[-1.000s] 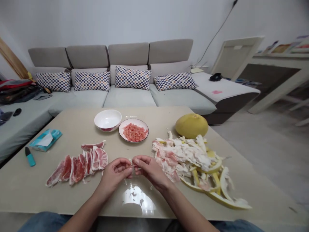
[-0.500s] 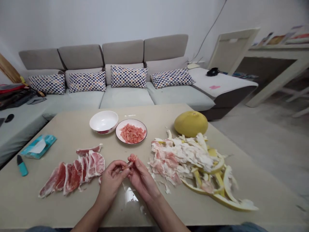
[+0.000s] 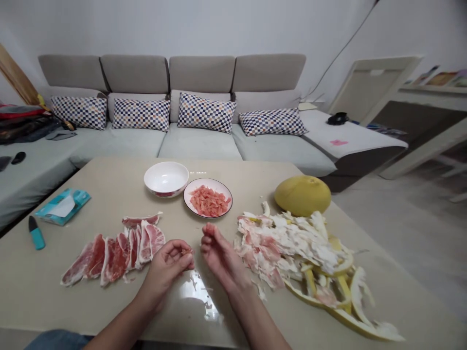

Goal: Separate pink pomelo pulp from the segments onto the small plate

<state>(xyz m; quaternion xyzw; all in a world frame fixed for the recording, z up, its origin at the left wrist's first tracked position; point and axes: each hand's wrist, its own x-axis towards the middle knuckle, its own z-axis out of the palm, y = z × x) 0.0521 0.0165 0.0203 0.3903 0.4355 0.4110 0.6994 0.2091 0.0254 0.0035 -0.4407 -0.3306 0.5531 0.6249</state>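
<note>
Left hand [image 3: 168,266] near pomelo segments [image 3: 117,253]; any lettering on tissue pack [image 3: 63,206] too small

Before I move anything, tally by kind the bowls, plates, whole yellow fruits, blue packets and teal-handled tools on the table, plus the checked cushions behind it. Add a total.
White bowl: 1
Plate with red pieces: 1
Whole yellow fruit: 1
Blue packet: 1
Teal-handled tool: 1
Checked cushions: 4
Total: 9

R hand [image 3: 221,257] now apart from L hand [image 3: 168,265].
</note>
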